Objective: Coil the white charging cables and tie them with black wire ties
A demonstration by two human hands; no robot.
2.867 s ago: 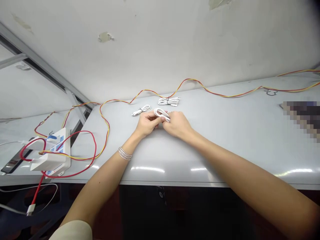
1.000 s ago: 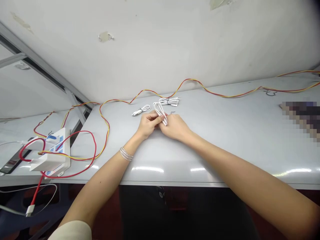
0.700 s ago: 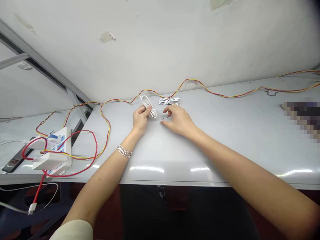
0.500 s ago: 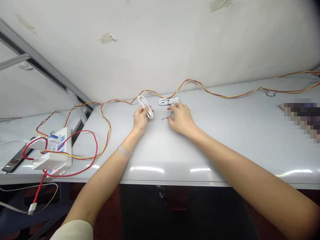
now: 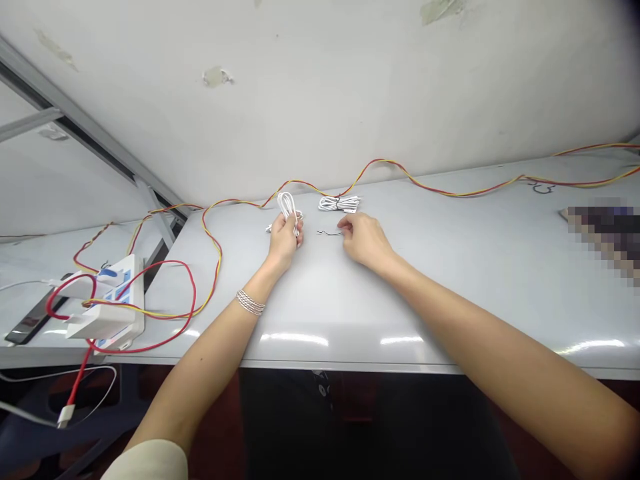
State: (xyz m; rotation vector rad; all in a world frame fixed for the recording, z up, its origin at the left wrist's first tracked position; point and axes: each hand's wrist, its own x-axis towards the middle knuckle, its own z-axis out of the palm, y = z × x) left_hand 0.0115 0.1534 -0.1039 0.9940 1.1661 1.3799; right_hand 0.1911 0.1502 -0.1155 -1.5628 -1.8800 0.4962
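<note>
A coiled white cable (image 5: 287, 203) is in my left hand (image 5: 284, 240), the fingers closed around its lower part and the loops rising above them. My right hand (image 5: 364, 237) pinches one end of a thin black twist tie (image 5: 329, 233) just above the table; the wavy free part points left toward the other hand. Behind my right hand lies a second white cable bundle (image 5: 334, 204), bound around its middle with a black tie. The ends of the held cable are partly hidden by my left fingers.
A red and yellow twisted wire (image 5: 385, 160) runs along the wall at the table's (image 5: 320, 307) back. At left stand a white power strip (image 5: 131, 293) with plugs, a red cable (image 5: 193, 287) and a dark phone (image 5: 37, 313). A pixelated object (image 5: 607, 233) lies at right.
My right thumb and fingers have closed on the black twist tie and shifted slightly nearer. The white cable in my left hand has turned a little more upright.
</note>
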